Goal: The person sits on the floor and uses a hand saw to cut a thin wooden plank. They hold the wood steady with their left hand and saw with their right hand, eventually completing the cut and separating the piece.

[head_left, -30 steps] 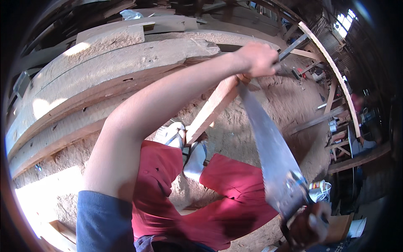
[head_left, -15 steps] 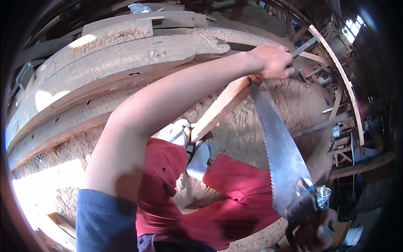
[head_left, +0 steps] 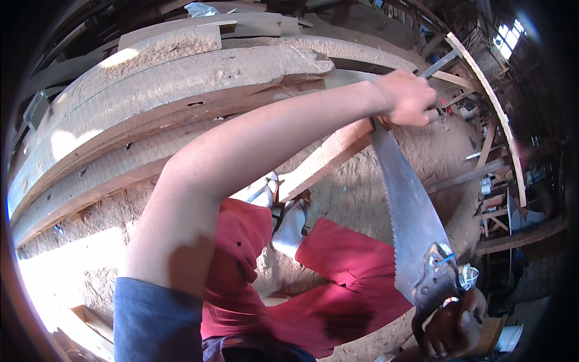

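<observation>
My left hand (head_left: 410, 98) is closed over the upper end of a squared timber (head_left: 322, 163), which slants up from beside my sandalled feet (head_left: 288, 227). Just below those fingers, the blade of a handsaw (head_left: 411, 211) meets the timber's end, its toothed edge on the left side. My right hand (head_left: 453, 326) grips the saw's dark handle at the lower right. My left forearm crosses the middle of the picture and hides part of the timber. My red trouser legs are bent beneath my arms.
Long weathered planks (head_left: 151, 90) are stacked across the left and back. A pale bowed strip (head_left: 485, 90) leans at the right among wooden frames. A white bucket (head_left: 509, 338) is at the lower right. The ground (head_left: 338, 205) is dusty earth, sunlit at the left.
The view has shifted a little, so the surroundings sit further right. My left hand and the timber's upper end have moved right and slightly down, with the saw blade still against it.
</observation>
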A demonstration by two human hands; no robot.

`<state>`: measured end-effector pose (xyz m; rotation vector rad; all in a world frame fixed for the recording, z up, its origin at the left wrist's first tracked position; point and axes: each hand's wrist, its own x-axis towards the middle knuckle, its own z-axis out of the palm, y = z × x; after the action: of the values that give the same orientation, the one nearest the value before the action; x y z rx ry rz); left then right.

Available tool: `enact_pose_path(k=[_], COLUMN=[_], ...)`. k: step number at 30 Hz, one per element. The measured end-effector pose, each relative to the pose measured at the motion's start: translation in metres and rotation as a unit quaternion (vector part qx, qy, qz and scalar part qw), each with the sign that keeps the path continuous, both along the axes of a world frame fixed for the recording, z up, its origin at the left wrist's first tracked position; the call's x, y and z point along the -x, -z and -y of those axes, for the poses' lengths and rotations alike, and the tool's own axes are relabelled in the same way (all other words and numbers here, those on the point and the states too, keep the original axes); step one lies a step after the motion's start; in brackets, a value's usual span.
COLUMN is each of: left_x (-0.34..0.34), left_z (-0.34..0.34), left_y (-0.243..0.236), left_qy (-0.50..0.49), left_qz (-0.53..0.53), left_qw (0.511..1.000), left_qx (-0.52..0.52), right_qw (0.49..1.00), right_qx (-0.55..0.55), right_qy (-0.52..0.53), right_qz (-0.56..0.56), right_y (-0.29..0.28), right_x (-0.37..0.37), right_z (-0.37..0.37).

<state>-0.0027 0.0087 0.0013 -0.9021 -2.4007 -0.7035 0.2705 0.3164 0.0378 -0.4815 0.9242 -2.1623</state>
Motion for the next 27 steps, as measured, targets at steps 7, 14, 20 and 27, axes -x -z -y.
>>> enact_pose_path(k=[7, 14, 20, 27], left_x=[0.007, 0.003, -0.004, 0.003], left_z=[0.017, 0.02, 0.007, 0.012], left_y=[0.003, -0.003, -0.002, -0.003], left_qy=[-0.022, -0.039, -0.061, -0.024], left_qz=[0.011, 0.028, 0.02, 0.013], left_qw=[0.999, 0.998, 0.998, 1.0], left_qx=[-0.029, -0.028, 0.005, -0.013], right_qw=[0.981, 0.979, 0.962, 0.971], right_qx=[-0.147, -0.107, -0.214, -0.181], right_qy=[0.123, 0.162, 0.141, 0.143], right_qz=[-0.03, -0.065, -0.091, -0.063], right_y=[-0.019, 0.001, -0.033, -0.023], right_x=[-0.017, -0.018, -0.011, -0.02], right_z=[-0.002, 0.022, 0.041, 0.019])
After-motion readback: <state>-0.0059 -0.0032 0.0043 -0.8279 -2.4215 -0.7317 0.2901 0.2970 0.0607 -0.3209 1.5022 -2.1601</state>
